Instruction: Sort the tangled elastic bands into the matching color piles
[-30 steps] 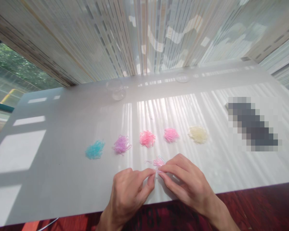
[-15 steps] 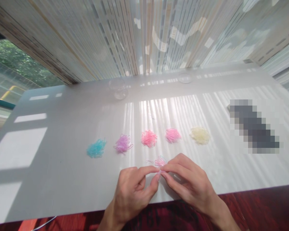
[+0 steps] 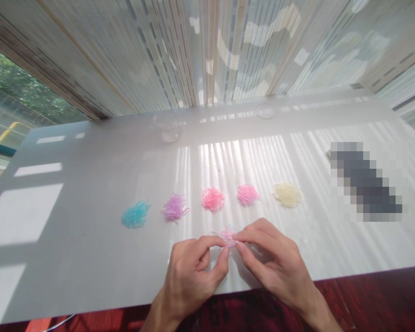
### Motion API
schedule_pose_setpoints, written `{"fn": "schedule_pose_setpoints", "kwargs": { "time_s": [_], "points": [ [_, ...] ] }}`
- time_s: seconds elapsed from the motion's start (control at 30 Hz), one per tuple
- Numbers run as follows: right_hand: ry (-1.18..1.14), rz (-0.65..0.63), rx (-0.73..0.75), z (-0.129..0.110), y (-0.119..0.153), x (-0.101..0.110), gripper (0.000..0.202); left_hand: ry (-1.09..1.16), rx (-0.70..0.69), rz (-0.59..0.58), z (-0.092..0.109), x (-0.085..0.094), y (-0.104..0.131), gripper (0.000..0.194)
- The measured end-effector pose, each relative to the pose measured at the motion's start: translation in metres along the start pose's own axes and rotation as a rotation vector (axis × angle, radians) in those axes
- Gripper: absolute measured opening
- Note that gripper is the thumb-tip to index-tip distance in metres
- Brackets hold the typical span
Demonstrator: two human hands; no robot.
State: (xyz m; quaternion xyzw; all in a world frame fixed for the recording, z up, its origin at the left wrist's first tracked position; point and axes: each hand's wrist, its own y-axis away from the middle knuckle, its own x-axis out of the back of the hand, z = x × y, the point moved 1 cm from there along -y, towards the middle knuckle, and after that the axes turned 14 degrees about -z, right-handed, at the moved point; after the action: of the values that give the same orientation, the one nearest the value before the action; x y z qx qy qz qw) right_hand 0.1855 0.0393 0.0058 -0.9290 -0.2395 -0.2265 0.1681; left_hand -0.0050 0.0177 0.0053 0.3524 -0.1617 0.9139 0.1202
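Dk chars (image 3: 215, 314) are showing on the dk-red cloth (image 3: 244, 311) at btm ctr of frame, blurring into its folds. One is looking like a 6 or 9; the rest are coming out too faint, so no full word or no. is reading clearly.

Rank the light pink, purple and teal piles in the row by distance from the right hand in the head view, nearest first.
1. Light pink pile: just beyond the right hand, slightly to its left.
2. Purple pile: farther left, beyond the left hand.
3. Teal pile: farthest, at the row's left end.
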Motion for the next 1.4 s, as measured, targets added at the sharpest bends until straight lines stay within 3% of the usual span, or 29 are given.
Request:
{"fn": "schedule_pose_setpoints", "kwargs": {
  "time_s": [0.97,1.17,1.4],
  "points": [
    [0.09,0.088,0.021,0.009,-0.007,-0.001,0.012,-0.128,0.015,0.041,-0.004,0.002,-0.01,0.003],
    [0.115,0.193,-0.086,0.01,-0.008,0.002,0.009,-0.208,0.031,0.114,-0.003,0.014,-0.021,0.003],
    [0.132,0.19,-0.068,0.009,-0.009,0.003,0.009,-0.25,0.153,0.219,-0.014,0.034,-0.022,0.006]
  ]
}}
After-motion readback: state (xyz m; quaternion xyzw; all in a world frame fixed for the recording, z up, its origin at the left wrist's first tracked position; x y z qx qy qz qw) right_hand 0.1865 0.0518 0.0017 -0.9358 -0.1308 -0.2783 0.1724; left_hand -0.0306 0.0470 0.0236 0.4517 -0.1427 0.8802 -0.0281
